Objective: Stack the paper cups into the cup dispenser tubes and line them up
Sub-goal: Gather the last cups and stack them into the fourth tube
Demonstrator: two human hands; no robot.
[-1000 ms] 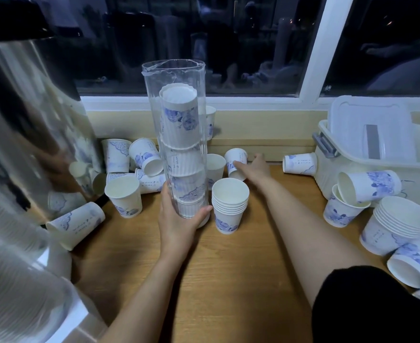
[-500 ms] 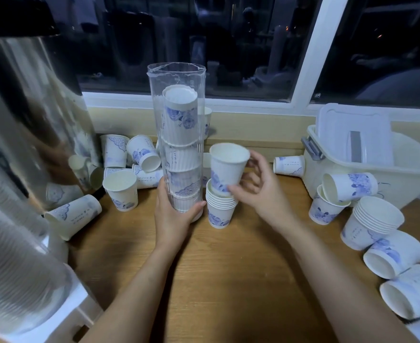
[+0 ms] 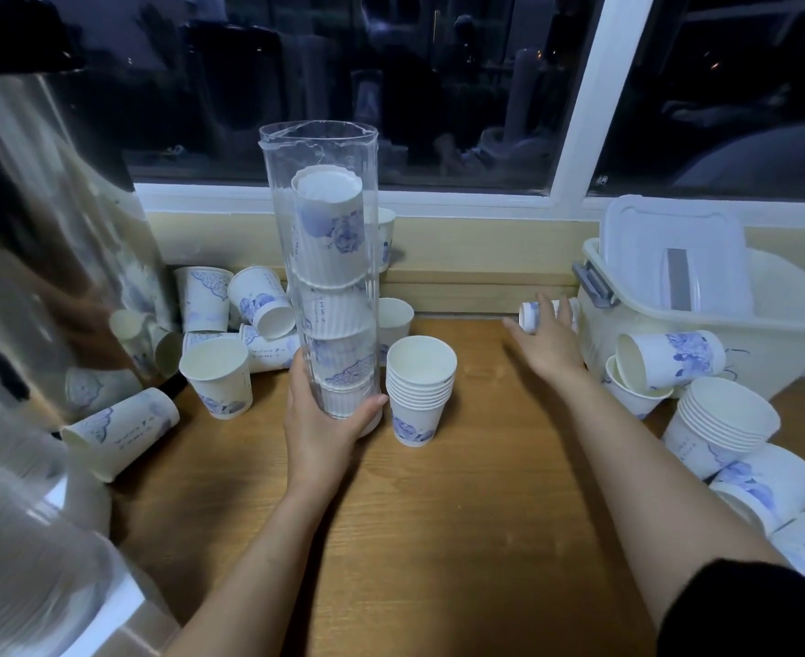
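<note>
Head view: left hand (image 3: pixel 317 422) wraps clear cylindrical plastic tube (image 3: pixel 321 277); right hand (image 3: pixel 551 343) fingers straight, at toppled paper cup (image 3: pixel 528 318).

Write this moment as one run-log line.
left hand: grips dispenser tube | right hand: open, at lying cup beside bin | cup stack: beside tube

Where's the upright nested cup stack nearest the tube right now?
In the head view, the nested cup stack stands upright at the middle of the table, just right of the clear dispenser tube, whose base the left hand grips.
</note>
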